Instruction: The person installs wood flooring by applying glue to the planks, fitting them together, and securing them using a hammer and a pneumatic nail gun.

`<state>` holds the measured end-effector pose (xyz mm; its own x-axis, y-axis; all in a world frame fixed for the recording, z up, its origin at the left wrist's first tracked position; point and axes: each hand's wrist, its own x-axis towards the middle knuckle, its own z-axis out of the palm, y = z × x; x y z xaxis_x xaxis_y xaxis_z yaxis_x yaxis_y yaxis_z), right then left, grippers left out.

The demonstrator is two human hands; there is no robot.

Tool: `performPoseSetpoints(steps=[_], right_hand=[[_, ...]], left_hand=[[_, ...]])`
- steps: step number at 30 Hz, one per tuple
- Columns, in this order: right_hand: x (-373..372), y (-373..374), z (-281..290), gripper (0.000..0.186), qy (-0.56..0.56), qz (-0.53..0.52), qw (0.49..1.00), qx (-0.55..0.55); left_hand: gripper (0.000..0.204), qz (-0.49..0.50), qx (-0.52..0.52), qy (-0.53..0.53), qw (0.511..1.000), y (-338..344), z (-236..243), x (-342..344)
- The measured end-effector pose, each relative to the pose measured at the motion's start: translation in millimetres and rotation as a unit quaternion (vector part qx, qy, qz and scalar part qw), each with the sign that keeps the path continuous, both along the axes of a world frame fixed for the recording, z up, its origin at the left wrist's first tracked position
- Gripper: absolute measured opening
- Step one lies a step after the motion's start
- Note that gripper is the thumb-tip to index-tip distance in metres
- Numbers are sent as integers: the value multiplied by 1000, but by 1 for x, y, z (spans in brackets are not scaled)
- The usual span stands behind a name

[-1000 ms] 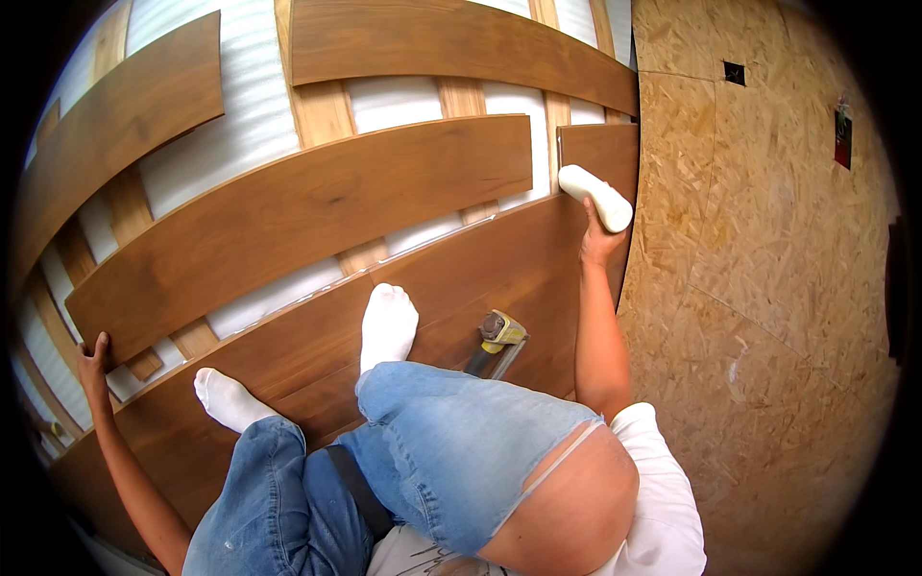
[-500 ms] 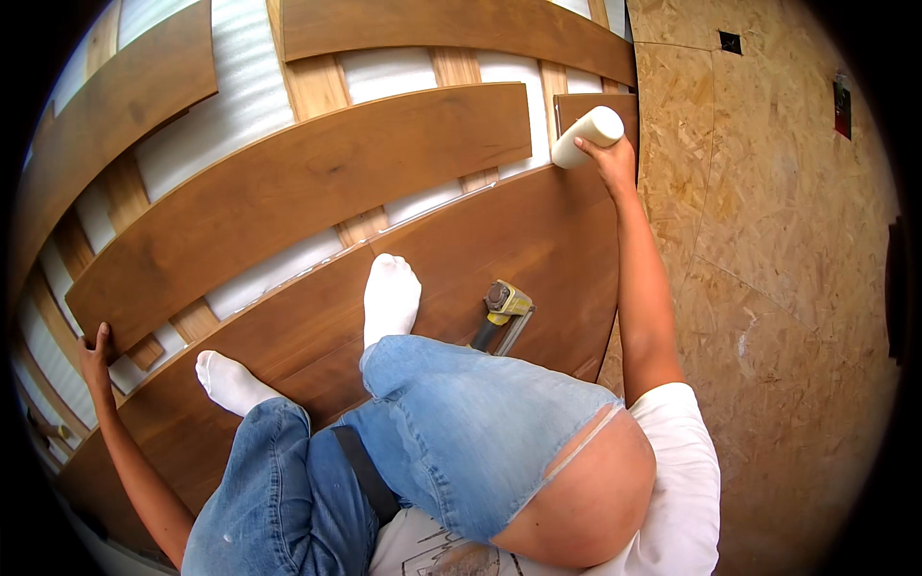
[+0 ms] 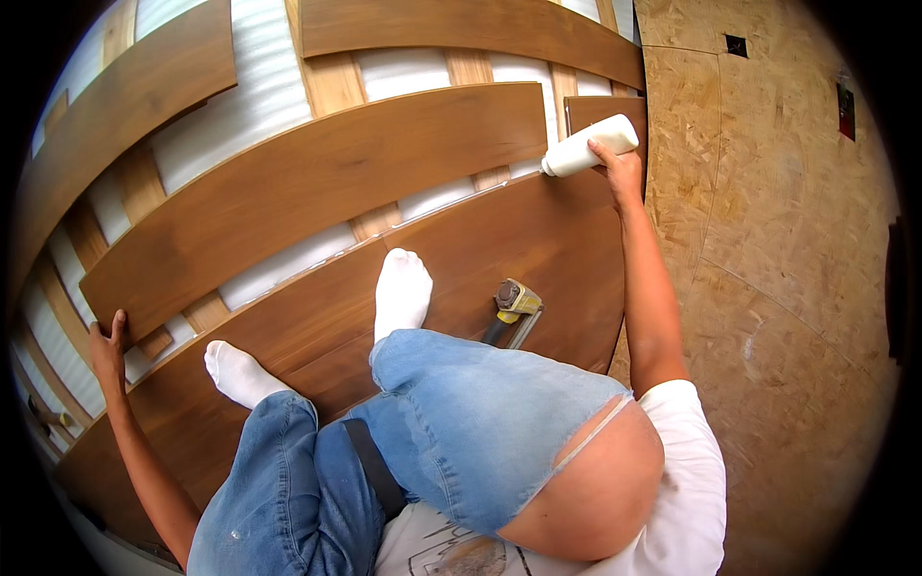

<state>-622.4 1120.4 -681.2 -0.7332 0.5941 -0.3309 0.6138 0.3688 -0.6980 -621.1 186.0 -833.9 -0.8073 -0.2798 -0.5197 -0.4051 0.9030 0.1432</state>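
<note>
My right hand (image 3: 622, 175) is wrapped round a white glue bottle (image 3: 595, 142). The bottle is tilted, its nozzle pointing left and down at the edge of the laid brown floorboards (image 3: 499, 230). A broken white bead of glue (image 3: 322, 257) runs along that edge to the left of the nozzle. Just beyond lies a loose brown plank (image 3: 327, 182), apart from the laid boards by a narrow gap. At its left end is my left hand (image 3: 110, 350), thumb and finger apart and touching or close to the plank's end; the other fingers are partly hidden.
A yellow and dark nail gun (image 3: 514, 302) lies on the laid boards right of my socked foot (image 3: 401, 288). More loose planks (image 3: 471, 29) lie farther off across wooden strips (image 3: 336, 84) and white underlay (image 3: 259, 77). An oriented strand board panel (image 3: 768, 240) borders the right side.
My right hand has tipped the glue bottle so its nozzle now shows pointing left. My left hand stays by the plank's end with its thumb lifted more, while the view has shifted slightly.
</note>
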Motion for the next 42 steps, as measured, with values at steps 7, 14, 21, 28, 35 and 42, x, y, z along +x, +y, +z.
performPoseSetpoints(steps=[7, 14, 21, 28, 35, 42], right_hand=[[16, -24, -6, 43, -6, 66, 998, -19], [-4, -232, -29, 53, 60, 74, 943, -319], [-28, -491, -69, 47, -7, 271, 834, -481], [-34, -604, -78, 44, -44, 401, 769, -497], [-27, -626, -85, 43, -57, 428, 773, -466], [-33, -618, -86, 45, -80, 412, 775, -473]], left_hand=[[74, -55, -94, 47, 993, 89, 51, -8], [74, 52, 4, 37, 998, 79, 64, -5], [62, 221, 199, 168, 940, 36, 101, 84], [44, 350, 136, 144, 916, 44, 115, 272], [42, 486, 185, 108, 847, 95, 93, 391], [41, 471, 192, 110, 854, 95, 93, 384]])
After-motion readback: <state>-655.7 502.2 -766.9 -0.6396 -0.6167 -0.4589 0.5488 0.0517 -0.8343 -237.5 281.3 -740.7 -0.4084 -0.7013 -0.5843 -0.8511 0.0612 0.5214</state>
